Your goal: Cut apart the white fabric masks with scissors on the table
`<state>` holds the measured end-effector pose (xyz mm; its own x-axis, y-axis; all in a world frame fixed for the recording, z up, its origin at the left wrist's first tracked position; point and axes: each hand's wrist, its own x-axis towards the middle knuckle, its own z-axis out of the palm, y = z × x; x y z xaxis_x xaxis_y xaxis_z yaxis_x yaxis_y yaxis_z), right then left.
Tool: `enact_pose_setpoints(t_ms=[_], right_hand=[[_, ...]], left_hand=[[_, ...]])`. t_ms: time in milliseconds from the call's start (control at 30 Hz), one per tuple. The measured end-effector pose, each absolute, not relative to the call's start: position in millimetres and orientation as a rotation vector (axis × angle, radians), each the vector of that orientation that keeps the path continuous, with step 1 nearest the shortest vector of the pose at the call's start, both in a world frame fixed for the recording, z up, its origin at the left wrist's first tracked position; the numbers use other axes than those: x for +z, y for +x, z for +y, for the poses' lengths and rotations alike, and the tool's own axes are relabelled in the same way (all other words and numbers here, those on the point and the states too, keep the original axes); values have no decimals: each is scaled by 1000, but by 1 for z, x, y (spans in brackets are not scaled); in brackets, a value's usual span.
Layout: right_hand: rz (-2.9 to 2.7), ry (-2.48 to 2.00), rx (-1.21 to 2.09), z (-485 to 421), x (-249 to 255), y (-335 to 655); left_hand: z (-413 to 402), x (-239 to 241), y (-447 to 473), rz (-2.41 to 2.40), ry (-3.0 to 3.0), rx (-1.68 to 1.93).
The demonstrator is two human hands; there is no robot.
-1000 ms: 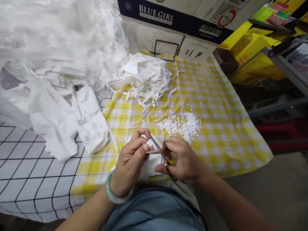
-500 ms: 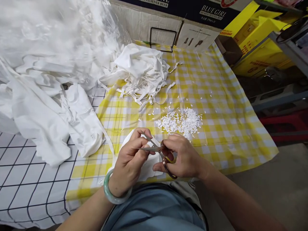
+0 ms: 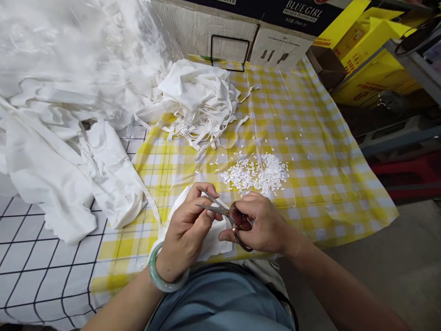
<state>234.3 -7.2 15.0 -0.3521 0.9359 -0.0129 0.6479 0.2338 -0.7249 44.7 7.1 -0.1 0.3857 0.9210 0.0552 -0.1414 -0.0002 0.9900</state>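
The right hand's grip (image 3: 262,223) is curled round the handles of the scissors (image 3: 225,211), their blades parted beside the fingers of the left hand (image 3: 189,225), whose grip is pinched on a white cloth (image 3: 217,241) lying at the near edge of the yellow-checked tabletop (image 3: 327,170). Just beyond the hands lie small white clippings (image 3: 272,172), and farther back a tangled white heap (image 3: 200,92) sits near a printed carton (image 3: 213,30).
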Motion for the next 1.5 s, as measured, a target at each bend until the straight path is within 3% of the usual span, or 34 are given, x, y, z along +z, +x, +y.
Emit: enact_pose_setpoints(t_ms=[333,500,700,867,1000,1100,1333,1500], right_hand=[[-1919,-1614,869,-14,4,261],[-1481,-1758,1146,-14,-7,273],[-1364,-1442,1131,9,-2,265],[-1488,-1367,1063,20,4,209],[-1884,-1402,926,11,-11,171],[-2066,-1423,801,4,-25,162],[-1363,-1351,1252,27,-7,184],[-1160,-1258,1191,45,18,195]], left_hand=[[28,3,75,811,1451,895],[48,4,75,818,1528,755],[95,63,14,908,1455,859],[139,98,-32,1355,1752,894],[158,72,-60,1775,1809,670],[143,42,-75,1951,1941,721],[56,-10,-66,1622,2219,629],[36,-22,-58,1439,2364,464]])
